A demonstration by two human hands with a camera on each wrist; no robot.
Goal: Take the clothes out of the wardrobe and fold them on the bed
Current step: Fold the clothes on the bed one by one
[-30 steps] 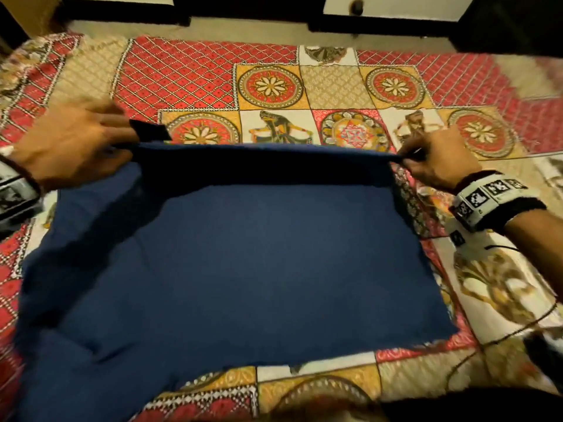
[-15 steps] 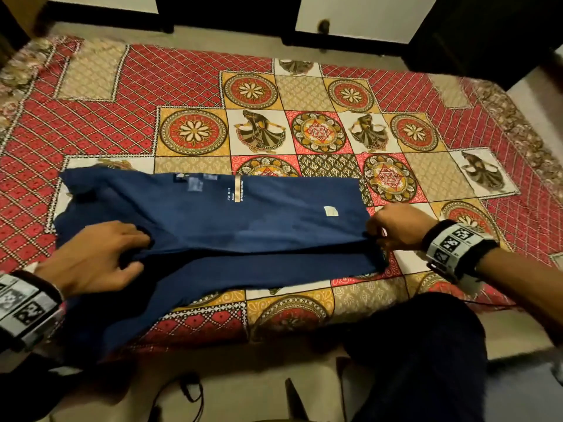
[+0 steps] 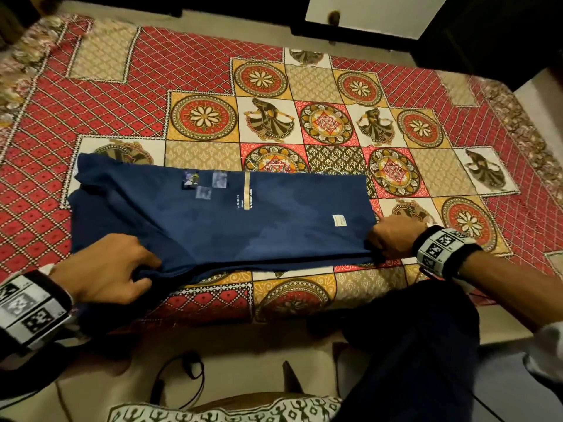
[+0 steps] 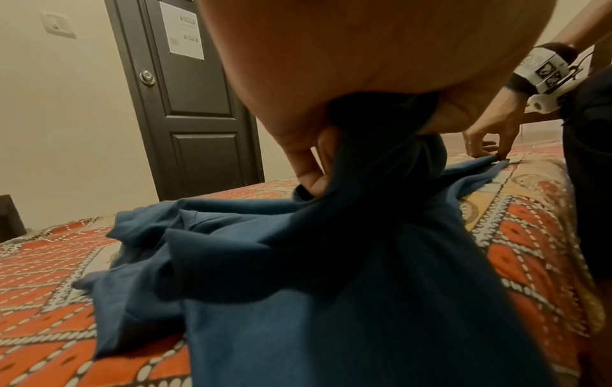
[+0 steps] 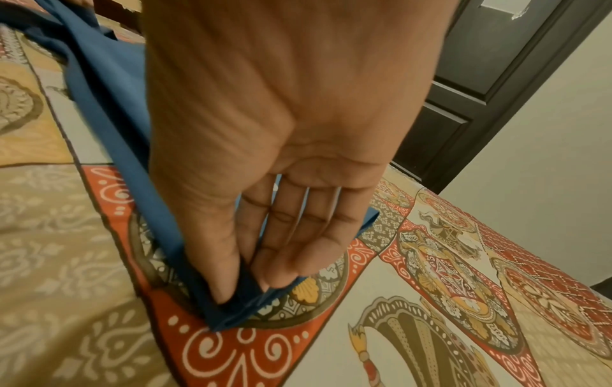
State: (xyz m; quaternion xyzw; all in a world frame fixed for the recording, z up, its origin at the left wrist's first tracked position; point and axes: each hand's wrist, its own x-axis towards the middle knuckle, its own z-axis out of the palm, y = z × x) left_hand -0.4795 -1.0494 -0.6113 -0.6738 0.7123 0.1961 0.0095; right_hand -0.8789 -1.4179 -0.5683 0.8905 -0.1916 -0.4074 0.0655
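While it lies along the bed's near edge, long axis left–right, the navy shirt, doubled lengthwise, is pinched by left hand and right hand.

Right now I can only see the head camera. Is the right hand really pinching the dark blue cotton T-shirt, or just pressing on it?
Observer: Pinching. The right wrist view shows the right hand holding the dark blue cotton T-shirt by its corner, between thumb and fingertips.
Operator: And the left hand?
Observer: The left wrist view shows the left hand with bunched cloth in its curled fingers, raised off the patterned bedspread.
Operator: What's past the bed?
Observer: A dark panelled door with a white paper sheet on it.
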